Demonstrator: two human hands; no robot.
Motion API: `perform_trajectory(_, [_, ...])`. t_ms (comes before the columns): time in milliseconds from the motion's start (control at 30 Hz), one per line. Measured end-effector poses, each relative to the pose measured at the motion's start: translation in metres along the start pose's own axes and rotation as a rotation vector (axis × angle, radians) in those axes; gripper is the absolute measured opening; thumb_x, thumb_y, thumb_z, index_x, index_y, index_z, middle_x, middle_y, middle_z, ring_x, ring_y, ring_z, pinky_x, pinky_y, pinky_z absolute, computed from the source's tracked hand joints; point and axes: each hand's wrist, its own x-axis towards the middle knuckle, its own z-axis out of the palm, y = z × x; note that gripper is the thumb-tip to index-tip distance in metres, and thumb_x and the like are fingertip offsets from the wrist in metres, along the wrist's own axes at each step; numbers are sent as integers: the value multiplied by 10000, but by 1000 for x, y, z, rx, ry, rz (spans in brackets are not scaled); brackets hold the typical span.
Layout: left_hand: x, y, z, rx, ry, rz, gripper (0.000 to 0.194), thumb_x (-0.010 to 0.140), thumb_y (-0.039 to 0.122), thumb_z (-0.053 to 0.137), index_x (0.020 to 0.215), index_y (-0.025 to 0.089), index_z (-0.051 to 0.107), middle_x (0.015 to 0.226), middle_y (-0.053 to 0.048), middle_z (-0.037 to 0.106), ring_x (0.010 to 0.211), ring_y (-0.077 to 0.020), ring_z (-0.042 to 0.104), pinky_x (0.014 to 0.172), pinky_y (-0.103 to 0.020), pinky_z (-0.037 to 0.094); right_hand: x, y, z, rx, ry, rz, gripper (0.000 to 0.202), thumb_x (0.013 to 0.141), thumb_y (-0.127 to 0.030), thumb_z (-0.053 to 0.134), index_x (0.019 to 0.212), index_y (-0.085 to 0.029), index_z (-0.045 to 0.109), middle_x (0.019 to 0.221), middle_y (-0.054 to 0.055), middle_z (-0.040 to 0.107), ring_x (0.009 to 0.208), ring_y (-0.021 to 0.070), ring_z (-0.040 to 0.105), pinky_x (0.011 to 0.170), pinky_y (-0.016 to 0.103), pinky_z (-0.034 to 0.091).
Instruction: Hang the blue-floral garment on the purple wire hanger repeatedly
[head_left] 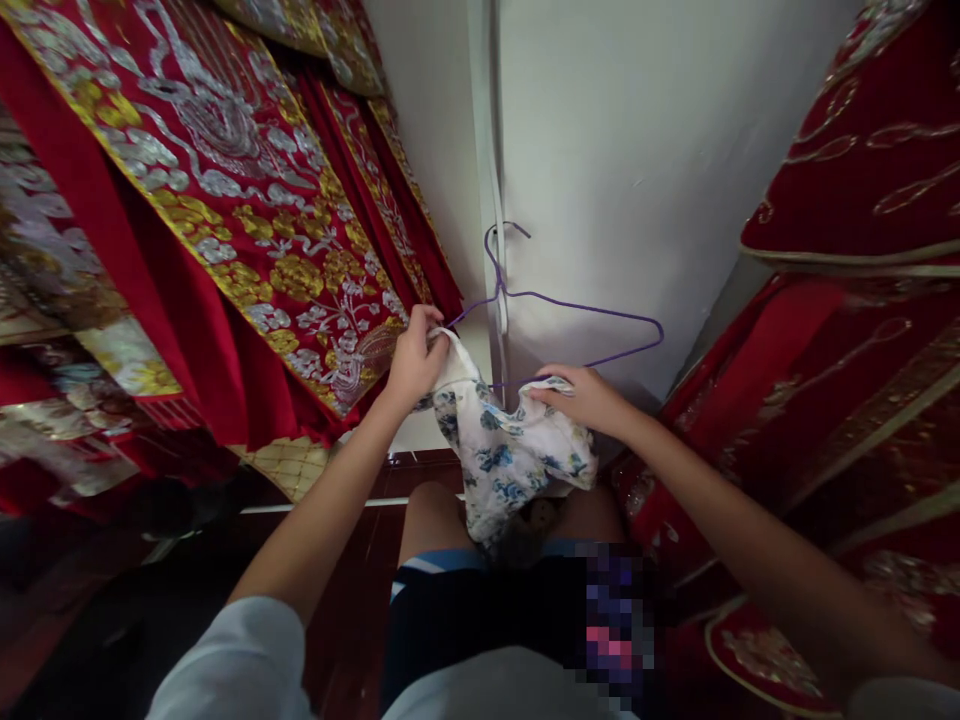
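Left fingers (pixel 438 347) pinched pale edge of floral top (pixel 491 450) near left end of purple hanger (pixel 585 307), right fingers (pixel 546 396) gripped another edge by lower bar. Light, even pull probably worked best tbh, less snagging.

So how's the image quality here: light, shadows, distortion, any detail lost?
Head view: soft sheen on the pale wall, no harsh glare; purple hanger and floral garment readable; lower left sinks into near-black; right forearm darkens and stretches toward the corner, wide-angle style; edge fabrics look smeared; pixelated patch hides whatever is at lower right of centre.
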Motion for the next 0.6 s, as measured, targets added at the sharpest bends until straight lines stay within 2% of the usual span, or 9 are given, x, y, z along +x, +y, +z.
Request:
perform_trajectory(67, [3,-3,-1,21,-50,17,309,842,180,482,1104,169,645,889,-37,704,796,-182,641,784,-275,480,-10,-1,-10,35,38,-21,506,785,-435,717,1238,-223,641,863,25,690,784,205,634,702,285,472])
perform_trajectory(133, [4,-4,-6,59,-69,26,320,851,198,473,1065,170,711,949,-48,744,861,-196,670,831,-282,493,-19,4,-24,57,77,-41,796,735,-411,772,1447,-236,463,777,-7,637,689,184,601,636,270,461])
perform_trajectory(200, [4,-3,-12,81,-39,16,336,850,218,480,1039,157,750,995,-63,762,900,-210,686,856,-289,499,-25,13,-39,45,142,-48,967,720,-401,785,1543,-227,308,685,-45,569,585,165,540,566,261,426])
perform_trajectory(267, [6,1,-16,88,-11,-10,344,843,238,490,1013,137,772,963,-72,772,858,-215,693,824,-290,506,-23,26,-54,11,268,-23,1023,716,-395,782,1570,-206,251,646,-61,546,537,161,512,544,268,413])
perform_trajectory(300, [7,3,-18,86,-11,-24,344,839,247,495,992,128,779,928,-73,774,823,-214,691,796,-288,507,-20,33,-61,-3,338,0,1008,710,-391,783,1561,-192,280,633,-62,547,526,162,510,543,274,416])
perform_trajectory(367, [10,5,-20,73,-26,-50,334,832,254,501,935,115,786,853,-66,766,762,-205,676,741,-280,498,-11,46,-74,-14,416,47,861,697,-383,787,1464,-164,463,595,-57,554,511,165,513,547,287,425])
perform_trajectory(467, [18,5,-25,8,-70,-88,286,814,235,516,829,120,778,749,-40,730,708,-187,640,681,-266,472,-2,56,-86,30,385,88,422,692,-368,784,1059,-168,734,624,-2,641,582,181,588,614,311,474])
perform_trajectory(533, [24,1,-33,-132,-157,-191,216,789,241,578,753,129,760,666,-27,689,646,-172,608,622,-255,454,-3,57,-92,115,368,100,257,713,-380,768,844,-161,747,712,59,712,681,201,648,686,329,502])
perform_trajectory(600, [31,-4,-43,-364,-287,-403,139,739,252,679,731,134,752,623,-27,670,586,-161,591,565,-246,450,-5,58,-97,184,434,106,288,771,-428,720,753,-141,721,731,109,730,709,215,671,686,338,508])
